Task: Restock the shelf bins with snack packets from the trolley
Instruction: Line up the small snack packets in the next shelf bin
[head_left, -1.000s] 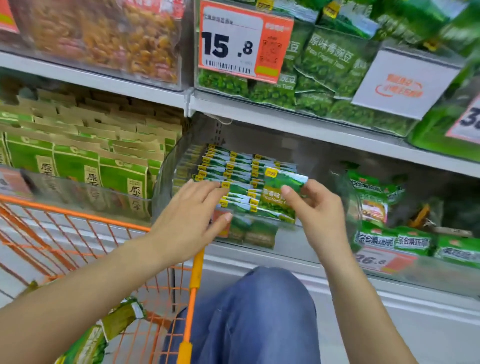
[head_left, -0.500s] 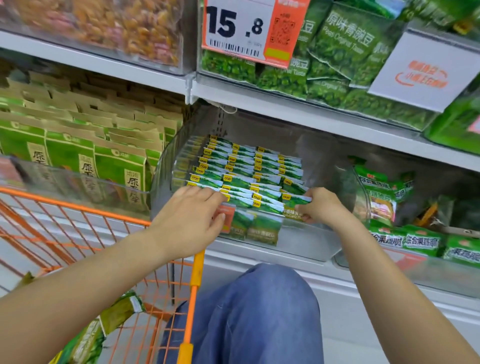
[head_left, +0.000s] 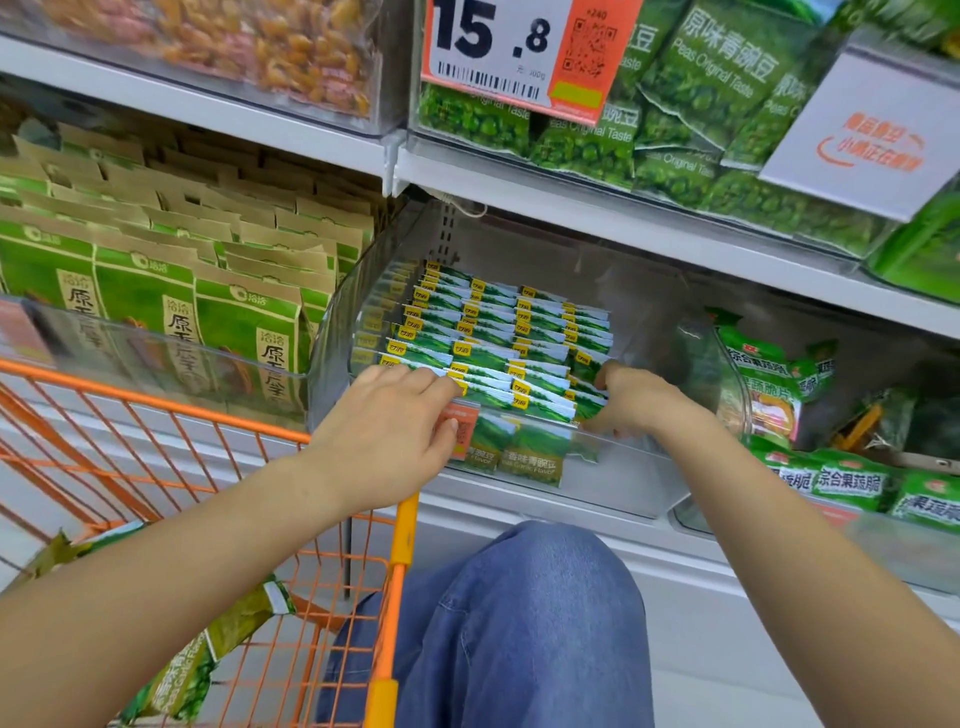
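Note:
A clear plastic shelf bin (head_left: 613, 488) holds several rows of upright green snack packets (head_left: 488, 332) with yellow tabs. My left hand (head_left: 395, 431) rests on the bin's front left rim, fingers touching the front packets. My right hand (head_left: 634, 400) reaches into the bin's right front, fingers curled down around the front-right packet (head_left: 587, 410); the fingertips are hidden behind it. The orange wire trolley (head_left: 395, 551) stands at lower left with green packets (head_left: 218, 644) lying inside, partly covered by my left forearm.
Left of the bin, a second bin holds brown-and-green pouches (head_left: 156, 291). On the right lie green mixed-snack packs (head_left: 831, 478). The shelf above carries pea bags (head_left: 701, 88) and a 15.8 price tag (head_left: 519, 47). My knee in blue jeans (head_left: 530, 623) is below the bin.
My right hand lowered the packet it held above the bin down into the front-right row. The left hand stayed on the front rim. The view shifted slightly upward.

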